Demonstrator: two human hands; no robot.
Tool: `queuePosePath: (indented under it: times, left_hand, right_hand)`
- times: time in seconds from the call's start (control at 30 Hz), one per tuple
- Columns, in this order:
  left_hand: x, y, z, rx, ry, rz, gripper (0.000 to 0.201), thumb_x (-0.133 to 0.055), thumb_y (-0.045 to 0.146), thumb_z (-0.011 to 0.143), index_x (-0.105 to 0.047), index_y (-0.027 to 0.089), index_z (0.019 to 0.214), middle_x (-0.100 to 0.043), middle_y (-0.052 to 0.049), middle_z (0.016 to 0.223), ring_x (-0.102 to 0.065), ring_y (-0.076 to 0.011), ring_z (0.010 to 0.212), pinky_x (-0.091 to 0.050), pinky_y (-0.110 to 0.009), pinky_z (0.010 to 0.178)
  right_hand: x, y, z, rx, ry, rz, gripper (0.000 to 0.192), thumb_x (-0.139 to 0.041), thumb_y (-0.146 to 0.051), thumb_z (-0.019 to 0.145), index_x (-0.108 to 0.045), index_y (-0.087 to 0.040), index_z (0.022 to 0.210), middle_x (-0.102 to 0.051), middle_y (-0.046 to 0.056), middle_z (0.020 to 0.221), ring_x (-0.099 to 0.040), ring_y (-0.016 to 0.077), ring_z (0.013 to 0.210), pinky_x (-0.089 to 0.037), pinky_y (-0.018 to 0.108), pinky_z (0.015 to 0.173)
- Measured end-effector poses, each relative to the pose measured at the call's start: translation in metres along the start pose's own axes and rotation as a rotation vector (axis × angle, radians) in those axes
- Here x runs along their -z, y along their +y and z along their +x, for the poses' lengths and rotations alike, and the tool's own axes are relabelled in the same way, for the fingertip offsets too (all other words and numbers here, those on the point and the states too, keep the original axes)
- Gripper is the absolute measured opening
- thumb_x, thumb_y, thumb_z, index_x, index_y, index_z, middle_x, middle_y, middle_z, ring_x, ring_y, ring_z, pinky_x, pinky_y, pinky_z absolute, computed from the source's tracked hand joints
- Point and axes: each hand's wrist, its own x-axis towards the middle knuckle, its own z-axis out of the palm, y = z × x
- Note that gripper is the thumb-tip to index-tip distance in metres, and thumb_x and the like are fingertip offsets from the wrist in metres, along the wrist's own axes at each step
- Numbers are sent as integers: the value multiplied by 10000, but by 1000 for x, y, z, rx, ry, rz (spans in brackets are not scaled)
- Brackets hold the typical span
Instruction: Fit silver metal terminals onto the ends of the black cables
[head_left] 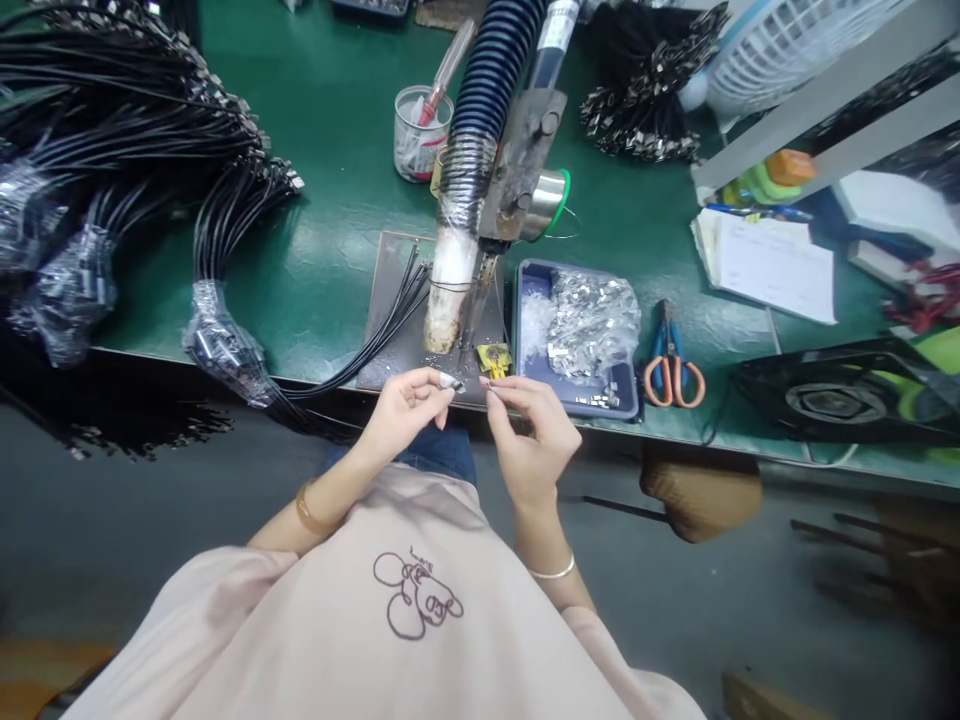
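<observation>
Both hands are up in front of the chest, right at the near edge of the green surface (330,260). The left hand (401,410) has its fingers curled in, pinching a small metal connector (452,381) at the fingertips, just beside the right hand (529,435), whose thumb and forefinger are narrowed to a pinch; what they grip is too small to tell. The two sets of fingertips sit close, almost touching. Just beyond them is a yellow clip (494,359) on a grey metal plate (394,300), under a white-tipped fixture (448,290) hanging from a ribbed blue hose (491,70). Black cables (375,335) run off the plate to the left, toward a bagged bundle (217,340). To the right of the plate, a blue tray (525,340) holds a heap of shiny metal shells (592,320). Orange-handled scissors (671,370) lie just beside the tray. Farther back stands a clear cup (418,135) with a pen in it.
</observation>
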Motion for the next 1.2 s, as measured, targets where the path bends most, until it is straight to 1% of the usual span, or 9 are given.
queuePosePath:
  times: [0.2,0.43,0.6,0.7,0.8,0.9,1.0,1.07,1.2]
  left_hand:
    - [-3,-4,0,-74,5,58,359,-794,464,751,-642,139,754,-574,38,500,-485,-68,455,-410,-198,509]
    - [-6,-9,1,-223,60,159,325,-789,442,769,-689,137,714,-647,-10,629,-560,-101,559,-487,-223,575]
    - [-7,-14,0,-372,163,319,223,-759,335,808,-721,136,715,-667,-29,670,-503,-92,546,-411,-205,504]
    - [-7,-16,-1,-470,166,393,187,-742,305,835,-742,144,740,-671,-29,662,-491,-90,536,-410,-207,511]
    - [-6,-15,-2,-516,110,388,215,-745,349,849,-758,152,764,-714,-51,706,-534,-101,559,-441,-220,539]
    - [-3,-10,-2,-410,-19,318,334,-714,440,873,-730,145,718,-692,-42,643,-536,-102,536,-434,-226,536]
    - [0,-4,-3,-220,-140,184,470,-668,547,880,-646,142,643,-597,-3,515,-475,-85,475,-414,-226,523]
    - [2,-2,-3,-133,-163,112,496,-673,591,856,-616,145,646,-582,6,504,-431,-71,449,-385,-221,499]
    - [2,0,-4,-88,-154,102,512,-702,608,821,-596,148,624,-577,3,525,-417,-66,461,-360,-217,487]
  right_hand:
    - [-1,0,-1,-183,-35,174,105,-640,-189,926,-709,-233,859,-745,37,901,-733,176,843,-620,284,685]
    - [-3,-1,1,-296,-143,219,101,-660,-201,890,-724,-229,817,-735,44,931,-718,177,870,-624,292,726]
    - [-4,-3,1,-305,-122,243,113,-653,-187,879,-716,-237,799,-731,36,920,-716,173,874,-621,288,740]
    - [-5,1,0,-433,-127,388,90,-676,-236,866,-708,-235,783,-721,39,954,-722,175,882,-623,300,776]
    - [-7,7,1,-592,-184,623,158,-736,-326,827,-683,-225,718,-715,37,967,-733,183,865,-623,339,846]
    - [-8,10,1,-679,-235,736,234,-786,-380,785,-662,-216,672,-718,37,955,-739,195,873,-619,357,879]
    - [-8,7,0,-664,-158,653,211,-775,-383,808,-685,-218,713,-716,39,956,-743,192,880,-626,341,857]
    - [-8,4,-1,-610,-118,561,172,-757,-369,831,-711,-222,756,-717,41,964,-744,185,879,-633,331,839]
    - [-7,1,-1,-515,-194,490,112,-742,-325,846,-743,-230,786,-731,40,959,-742,169,858,-641,302,790]
